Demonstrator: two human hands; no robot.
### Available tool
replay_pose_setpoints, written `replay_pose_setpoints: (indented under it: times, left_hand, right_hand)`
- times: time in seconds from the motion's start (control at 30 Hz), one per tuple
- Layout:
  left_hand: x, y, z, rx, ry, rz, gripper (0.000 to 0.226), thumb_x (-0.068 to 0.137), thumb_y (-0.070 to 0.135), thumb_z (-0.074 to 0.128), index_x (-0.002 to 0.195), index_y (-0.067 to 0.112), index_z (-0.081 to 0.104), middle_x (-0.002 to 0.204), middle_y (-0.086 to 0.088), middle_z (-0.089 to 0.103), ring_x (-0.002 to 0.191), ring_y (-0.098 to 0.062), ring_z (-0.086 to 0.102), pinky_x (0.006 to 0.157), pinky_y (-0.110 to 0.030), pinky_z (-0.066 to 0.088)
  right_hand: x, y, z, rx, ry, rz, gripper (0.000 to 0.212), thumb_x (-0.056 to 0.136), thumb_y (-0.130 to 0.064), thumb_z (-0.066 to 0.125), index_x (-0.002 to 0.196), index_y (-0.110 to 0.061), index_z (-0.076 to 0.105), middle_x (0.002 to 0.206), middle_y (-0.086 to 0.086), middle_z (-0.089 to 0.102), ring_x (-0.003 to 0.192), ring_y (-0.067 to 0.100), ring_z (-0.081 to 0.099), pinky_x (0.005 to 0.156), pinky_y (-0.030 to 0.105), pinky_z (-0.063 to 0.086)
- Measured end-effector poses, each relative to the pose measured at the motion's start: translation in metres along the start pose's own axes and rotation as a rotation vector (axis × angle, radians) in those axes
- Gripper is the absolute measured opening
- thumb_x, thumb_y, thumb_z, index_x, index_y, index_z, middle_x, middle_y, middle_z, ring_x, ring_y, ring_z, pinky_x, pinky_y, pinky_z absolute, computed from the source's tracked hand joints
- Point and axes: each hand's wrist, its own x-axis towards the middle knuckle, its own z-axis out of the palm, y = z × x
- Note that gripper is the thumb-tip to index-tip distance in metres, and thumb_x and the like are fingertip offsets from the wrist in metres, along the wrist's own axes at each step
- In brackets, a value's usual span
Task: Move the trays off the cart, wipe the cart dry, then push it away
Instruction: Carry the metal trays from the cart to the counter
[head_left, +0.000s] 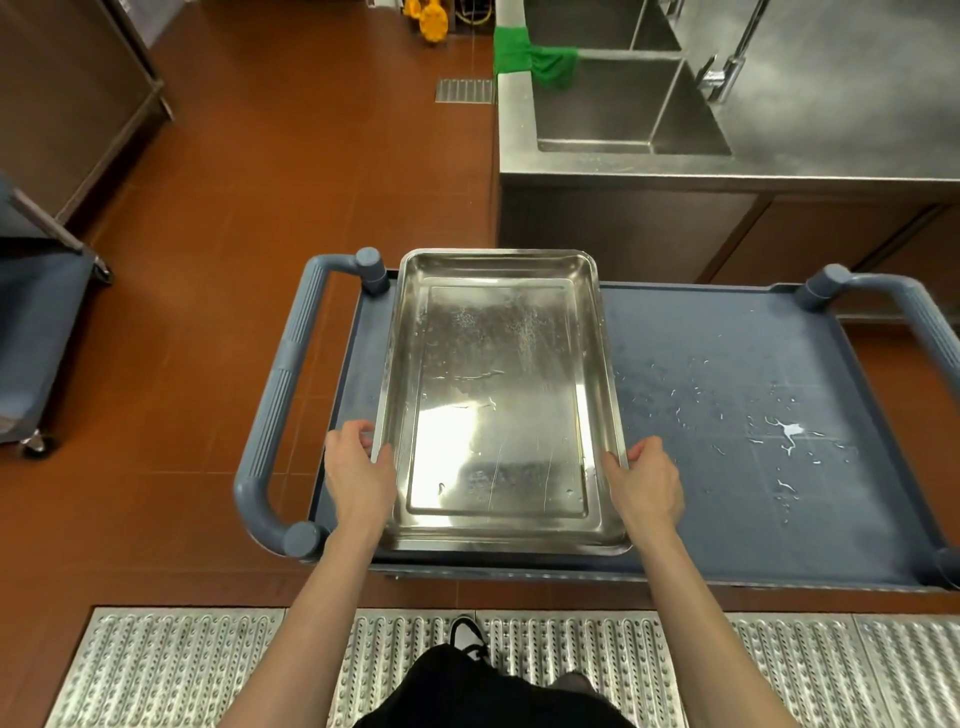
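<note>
- Your forearms reach forward over the perforated steel floor grating (171, 670), and both hands are closed on the steel tray (498, 405), one on each long side near its near end.
- Your left hand (358, 473) wraps the left rim, fingers curled under the lip and thumb lying along the edge; your right hand (647, 480) mirrors it on the right rim.
- That tray sits on the left part of the blue cart (727, 551), its long axis running away from you and its far end reaching the back edge of the cart top. Whether it rests fully on the cart or is already slightly raised, I cannot tell.
- You are in the first step, I judge: clearing trays off the cart. Only this one tray shows on the top deck.
- Water droplets (779, 431) lie scattered over the right half of the cart top, well apart from your hands, so the wiping is not yet done.
- Next, I judge, you need an even lift with both hands, keeping the tray level, since its floor looks wet and may spill.
- A likely landing place is the steel tabletop (857, 104) beside the sink (623, 104), beyond the cart.
- Hanging over the sink's edge is a green cloth (535, 60), probably what you want for drying.
</note>
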Motion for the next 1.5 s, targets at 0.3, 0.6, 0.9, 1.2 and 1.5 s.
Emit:
replay_pose_setpoints:
  times: [0.3,0.6,0.9,1.2,1.5]
  left_hand:
    - [0.008,0.009,-0.006,0.164,-0.12,-0.096,0.014,0.1,0.008,0.064,0.102,0.008,0.051,0.091,-0.005,0.055,0.076,-0.016,0.051,0.06,-0.026,0.036]
    - [0.008,0.002,-0.008,0.134,-0.135,-0.092,0.026,0.1,0.027,0.06,0.085,0.01,0.046,0.086,-0.006,0.049,0.067,-0.016,0.043,0.055,-0.031,0.032]
    - [-0.001,0.024,-0.024,-0.001,-0.028,-0.101,0.039,0.098,0.038,0.056,0.068,0.014,0.045,0.064,-0.003,0.048,0.06,-0.02,0.043,0.057,-0.033,0.036]
    - [-0.017,0.04,-0.037,-0.021,-0.038,-0.034,0.038,0.099,0.029,0.055,0.069,0.016,0.035,0.064,-0.001,0.036,0.06,-0.017,0.033,0.056,-0.032,0.027]
    - [-0.049,0.074,-0.035,-0.195,-0.116,0.007,0.034,0.094,0.029,0.057,0.068,0.013,0.043,0.064,-0.003,0.04,0.063,-0.017,0.036,0.063,-0.036,0.034]
  right_hand:
    - [0.003,-0.001,-0.002,-0.032,-0.116,0.035,0.032,0.103,-0.04,0.058,0.102,-0.009,0.047,0.097,0.01,0.06,0.085,0.029,0.055,0.064,0.035,0.036]
    - [-0.006,0.0,-0.005,-0.102,-0.047,-0.025,0.035,0.104,-0.044,0.053,0.092,-0.012,0.05,0.084,0.006,0.061,0.073,0.025,0.054,0.056,0.033,0.033]
    - [-0.009,-0.004,-0.01,0.115,0.031,0.018,0.047,0.098,-0.044,0.063,0.08,-0.001,0.056,0.071,0.015,0.064,0.063,0.029,0.056,0.057,0.033,0.04]
    - [-0.026,-0.006,-0.032,0.222,0.084,-0.008,0.058,0.104,-0.052,0.05,0.063,-0.013,0.036,0.058,0.005,0.04,0.057,0.022,0.035,0.054,0.034,0.028]
    - [-0.035,0.021,-0.084,0.262,0.179,-0.014,0.059,0.106,-0.051,0.046,0.062,-0.012,0.039,0.058,0.007,0.046,0.058,0.024,0.04,0.056,0.033,0.032]
